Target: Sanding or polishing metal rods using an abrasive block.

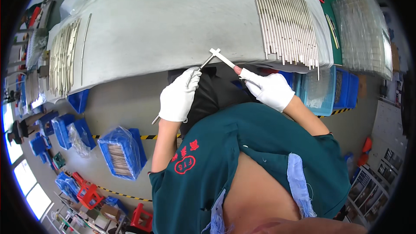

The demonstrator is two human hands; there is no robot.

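Note:
My left hand (177, 97), in a white glove, is closed round a thin metal rod (206, 63). The rod slants up and to the right, and its lower end shows below the wrist. In my right hand (271, 89), also gloved but with a bare fingertip showing, is a flat white stick (226, 60). The stick's far end, with a short crosspiece, meets the rod's upper tip near the table's front edge. Whether the crosspiece grips the rod or only touches it, I cannot tell.
On the cloth-covered table (173, 21), many metal rods (286, 21) lie side by side at right. More rods (64, 60) lie at left, one rod (85, 50) apart. Clear plastic trays (364, 30) stand far right. Blue bins (346, 89) sit below, and a lined bin (119, 147) stands on the floor.

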